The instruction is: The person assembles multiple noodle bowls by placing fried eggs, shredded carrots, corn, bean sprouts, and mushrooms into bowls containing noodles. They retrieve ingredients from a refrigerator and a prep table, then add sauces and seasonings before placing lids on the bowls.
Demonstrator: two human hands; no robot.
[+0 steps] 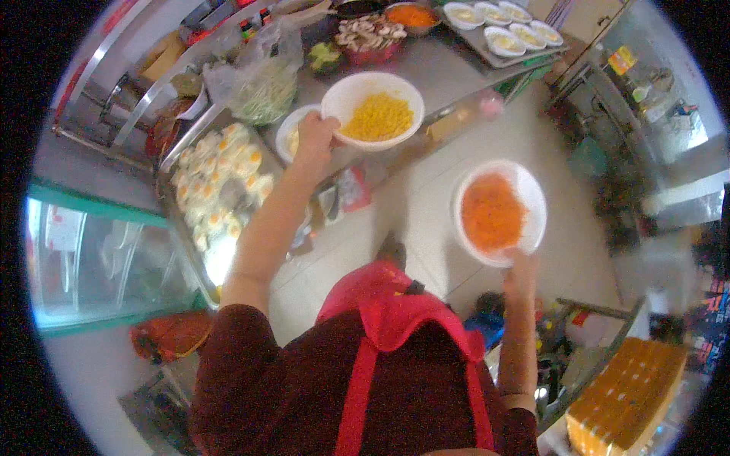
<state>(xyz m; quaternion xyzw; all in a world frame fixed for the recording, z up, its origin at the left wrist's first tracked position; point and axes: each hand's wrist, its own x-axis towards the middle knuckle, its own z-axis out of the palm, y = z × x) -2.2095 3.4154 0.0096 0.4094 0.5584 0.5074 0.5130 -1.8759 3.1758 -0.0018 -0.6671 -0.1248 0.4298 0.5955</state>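
Note:
My left hand (318, 137) grips the rim of a white bowl (342, 97) at the edge of the steel counter. Yellow chopped food (381, 118), perhaps corn or egg, lies inside it. Partly behind that hand is a second white bowl (283, 134) with pale contents. Out to the right, my right hand (518, 265) grips the near rim of another white bowl (533, 196), held above the tiled floor. Shredded orange food (491, 212), apparently carrot, fills most of this bowl. Left of my left forearm sits a metal tray (171, 165) of fried eggs (219, 165).
Along the counter (445, 74) are a plastic bag of pale shreds (265, 85), sliced mushrooms (370, 33) in a red container, a bowl of orange shreds (412, 16) and a tray (485, 60) of small white bowls. Shelving (604, 114) lines the right. A yellow-brown box-shaped object (627, 393) stands lower right.

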